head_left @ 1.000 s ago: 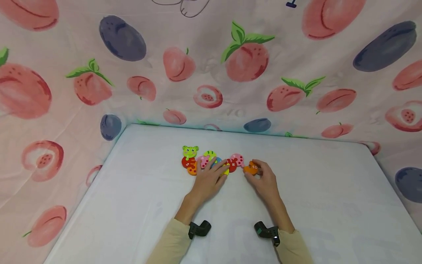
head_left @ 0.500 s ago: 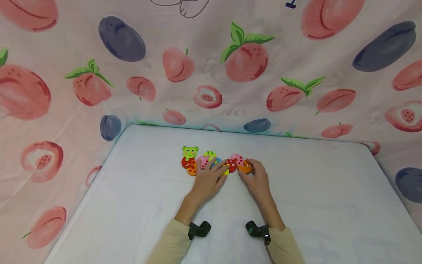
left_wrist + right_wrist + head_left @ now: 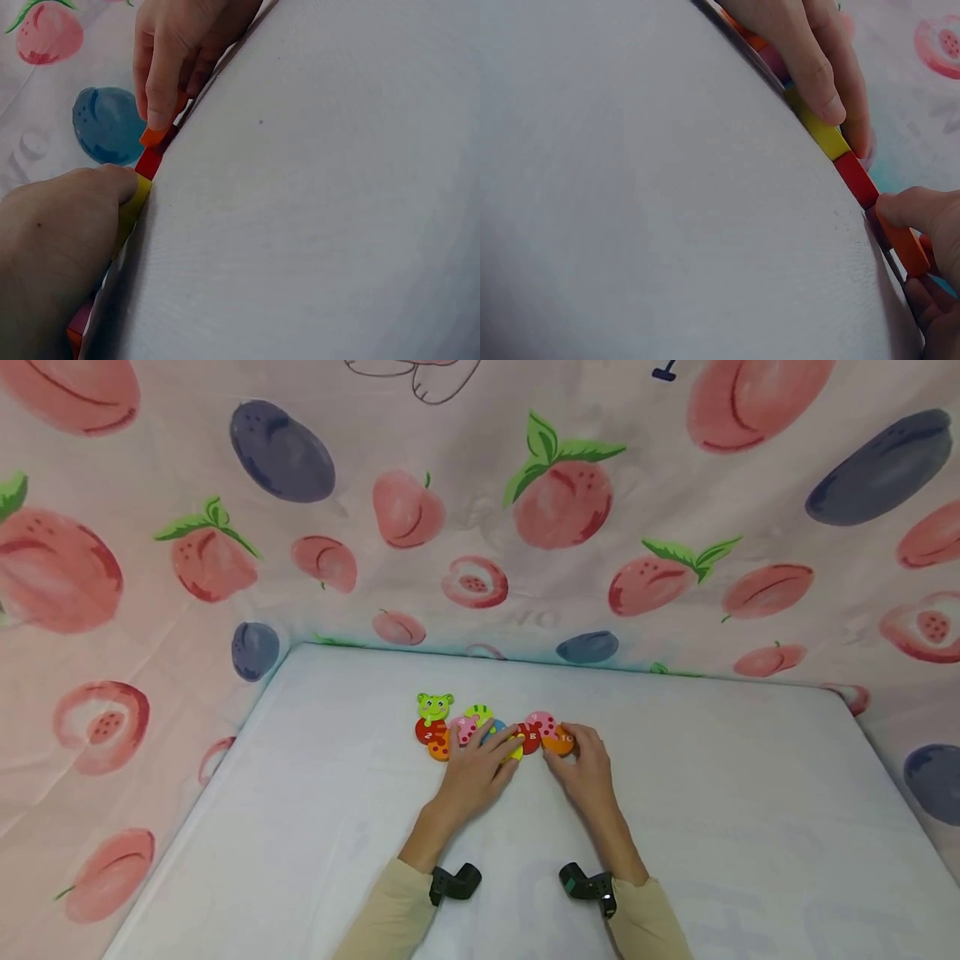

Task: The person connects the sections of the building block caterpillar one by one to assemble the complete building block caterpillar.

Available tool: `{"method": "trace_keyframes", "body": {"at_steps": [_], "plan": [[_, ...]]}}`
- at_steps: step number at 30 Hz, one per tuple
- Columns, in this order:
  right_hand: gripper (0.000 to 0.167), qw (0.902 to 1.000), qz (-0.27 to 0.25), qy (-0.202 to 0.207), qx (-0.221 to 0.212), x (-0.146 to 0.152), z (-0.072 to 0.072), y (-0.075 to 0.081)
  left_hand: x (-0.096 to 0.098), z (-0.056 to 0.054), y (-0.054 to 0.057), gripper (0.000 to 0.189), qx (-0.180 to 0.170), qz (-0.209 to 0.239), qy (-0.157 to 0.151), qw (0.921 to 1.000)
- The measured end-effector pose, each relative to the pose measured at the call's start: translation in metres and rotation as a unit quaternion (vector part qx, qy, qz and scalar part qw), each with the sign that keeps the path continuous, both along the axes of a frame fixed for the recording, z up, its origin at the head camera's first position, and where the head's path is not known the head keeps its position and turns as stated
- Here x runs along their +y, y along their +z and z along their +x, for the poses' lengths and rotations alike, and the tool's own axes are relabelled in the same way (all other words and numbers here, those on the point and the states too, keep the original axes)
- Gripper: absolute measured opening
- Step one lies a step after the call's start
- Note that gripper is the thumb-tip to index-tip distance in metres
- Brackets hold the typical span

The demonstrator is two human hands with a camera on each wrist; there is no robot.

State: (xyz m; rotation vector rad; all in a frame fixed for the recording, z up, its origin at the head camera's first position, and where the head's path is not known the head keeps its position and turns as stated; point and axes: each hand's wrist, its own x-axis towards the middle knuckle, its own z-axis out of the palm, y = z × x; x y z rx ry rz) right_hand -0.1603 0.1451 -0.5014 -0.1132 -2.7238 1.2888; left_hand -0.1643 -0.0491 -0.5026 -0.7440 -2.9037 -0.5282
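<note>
A row of flat, numbered caterpillar puzzle pieces lies on the white table. It starts at the left with a green smiling head (image 3: 435, 706) and a red "2" piece (image 3: 427, 734). My left hand (image 3: 468, 781) rests over the middle pieces with fingers spread, partly hiding the blue and yellow ones. Beyond its fingertips are a red "8" piece (image 3: 530, 740) and a pink dotted piece (image 3: 541, 722). My right hand (image 3: 591, 777) pinches the orange "10" piece (image 3: 557, 742) at the right end. In the right wrist view that orange piece (image 3: 904, 244) sits slightly higher than the red one (image 3: 856, 181).
The white table (image 3: 750, 827) stretches out around the puzzle on both sides. A fruit-printed cloth (image 3: 480, 518) hangs behind it and along the left. Black wrist cameras are strapped at both cuffs.
My right hand has moved left with the orange "10" piece, bringing it from apart up against the pink and red pieces. The left hand has stayed in place.
</note>
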Motion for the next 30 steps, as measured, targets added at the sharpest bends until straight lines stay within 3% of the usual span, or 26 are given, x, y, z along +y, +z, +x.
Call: {"method": "trace_keyframes", "body": {"at_steps": [15,25,30], "plan": [[0.054,0.9997,0.025,0.007,-0.003,-0.001,-0.001,-0.001,0.0,-0.001,-0.001,0.044,0.011,0.005,0.003,0.9999],[0.053,0.9984,0.052,-0.01,-0.019,0.001,-0.001,-0.001,-0.003,-0.004,0.005,0.05,-0.001,-0.033,-0.007,0.9994],[0.053,0.9981,0.05,-0.022,-0.03,0.001,0.0,0.0,-0.02,-0.011,0.01,0.057,-0.017,-0.024,0.033,0.999]]}}
